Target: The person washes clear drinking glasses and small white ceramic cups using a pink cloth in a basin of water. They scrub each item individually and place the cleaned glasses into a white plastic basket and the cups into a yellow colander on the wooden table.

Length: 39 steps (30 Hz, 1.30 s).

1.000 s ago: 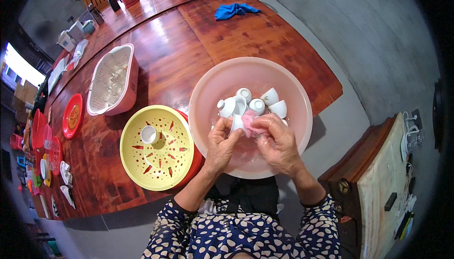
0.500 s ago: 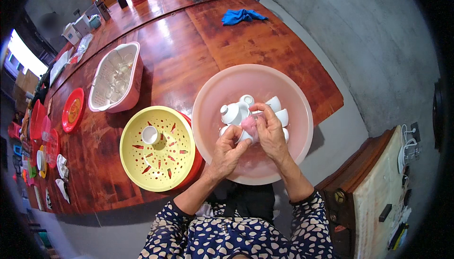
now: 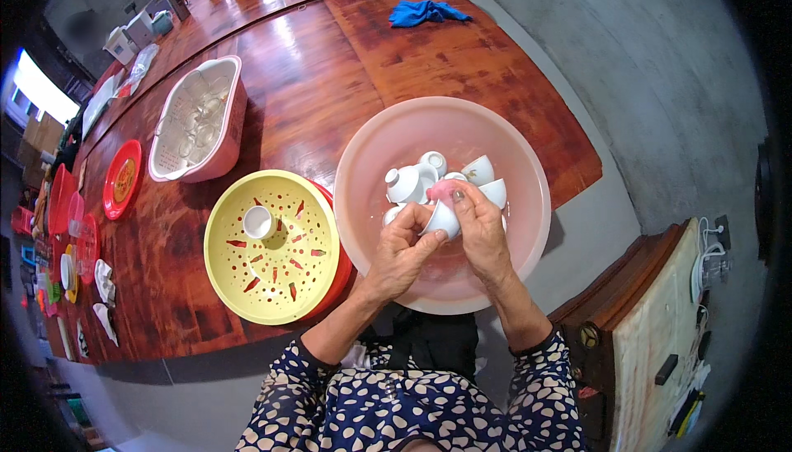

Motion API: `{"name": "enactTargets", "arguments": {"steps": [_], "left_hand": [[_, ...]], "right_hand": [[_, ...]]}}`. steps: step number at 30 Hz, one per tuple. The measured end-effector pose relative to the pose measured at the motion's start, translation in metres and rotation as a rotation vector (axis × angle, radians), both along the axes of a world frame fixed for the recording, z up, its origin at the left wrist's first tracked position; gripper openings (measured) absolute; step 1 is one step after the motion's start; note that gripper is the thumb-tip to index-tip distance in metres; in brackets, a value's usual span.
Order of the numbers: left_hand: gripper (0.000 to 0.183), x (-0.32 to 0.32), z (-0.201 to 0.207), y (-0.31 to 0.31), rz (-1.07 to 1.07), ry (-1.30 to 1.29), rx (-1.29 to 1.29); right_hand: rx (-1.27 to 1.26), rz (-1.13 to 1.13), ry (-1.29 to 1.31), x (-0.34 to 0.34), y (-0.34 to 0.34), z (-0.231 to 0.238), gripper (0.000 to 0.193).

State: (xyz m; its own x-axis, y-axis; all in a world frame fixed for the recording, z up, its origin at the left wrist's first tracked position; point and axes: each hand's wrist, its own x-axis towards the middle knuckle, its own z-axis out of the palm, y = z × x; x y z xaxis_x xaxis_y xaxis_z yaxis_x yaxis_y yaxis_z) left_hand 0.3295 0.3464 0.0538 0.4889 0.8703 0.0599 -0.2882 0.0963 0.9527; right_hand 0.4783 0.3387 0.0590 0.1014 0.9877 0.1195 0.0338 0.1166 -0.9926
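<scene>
Both my hands are over a large pink basin [image 3: 363, 237] that holds several white cups, some tipped on their sides or upside down. My left hand [image 3: 402, 252] grips a small white cup [image 3: 444, 219] by its side, fingers and thumb closed on it. Pinched in my right hand [image 3: 481, 233] is a pink cloth [image 3: 443, 191], pressed at the rim of that cup. Beyond my fingers lie a white lidded-looking cup [image 3: 403, 184] and a cup with a small printed motif [image 3: 477, 171].
Left of the basin, a yellow perforated colander [image 3: 227, 246] with one white cup [image 3: 259, 222] rests on a red basin [image 3: 345, 275]. Farther left stand a pink tub [image 3: 221, 159] of clear glasses and a red plate [image 3: 111, 196]. A blue cloth [image 3: 425, 13] lies at the far side.
The cup in my left hand has come up and tilted, showing more of its side. My right hand has shifted with the pink cloth onto its rim. The view has moved slightly.
</scene>
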Motion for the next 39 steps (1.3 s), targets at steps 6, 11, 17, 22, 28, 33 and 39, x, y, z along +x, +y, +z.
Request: {"name": "enactTargets", "arguments": {"steps": [6, 11, 17, 22, 28, 33, 39], "left_hand": [[0.024, 0.003, -0.006, 0.007, -0.055, -0.51, -0.382], [0.031, 0.01, 0.007, 0.013, 0.01, -0.571, -0.494], [0.039, 0.007, 0.02, 0.011, -0.034, -0.551, -0.62], [0.047, 0.001, 0.006, 0.013, -0.018, -0.517, -0.563], [0.051, -0.009, 0.007, 0.006, -0.046, -0.504, -0.576], [0.038, -0.005, 0.019, 0.007, -0.125, -0.629, -0.621], [0.033, -0.004, 0.005, 0.011, -0.066, -0.581, -0.491]], "right_hand": [[-0.043, -0.034, 0.572, -0.009, 0.003, -0.006, 0.033], [0.03, -0.105, 0.648, -0.018, -0.003, -0.014, 0.033], [0.294, -0.201, -0.251, -0.015, -0.007, -0.003, 0.031], [0.455, -0.214, -0.426, -0.019, -0.017, 0.004, 0.031], [0.204, -0.085, -0.041, -0.002, -0.026, 0.028, 0.021], [0.395, -0.034, -0.28, 0.004, 0.0, 0.031, 0.018], [0.294, 0.104, -0.48, 0.009, -0.005, 0.02, 0.021]]}}
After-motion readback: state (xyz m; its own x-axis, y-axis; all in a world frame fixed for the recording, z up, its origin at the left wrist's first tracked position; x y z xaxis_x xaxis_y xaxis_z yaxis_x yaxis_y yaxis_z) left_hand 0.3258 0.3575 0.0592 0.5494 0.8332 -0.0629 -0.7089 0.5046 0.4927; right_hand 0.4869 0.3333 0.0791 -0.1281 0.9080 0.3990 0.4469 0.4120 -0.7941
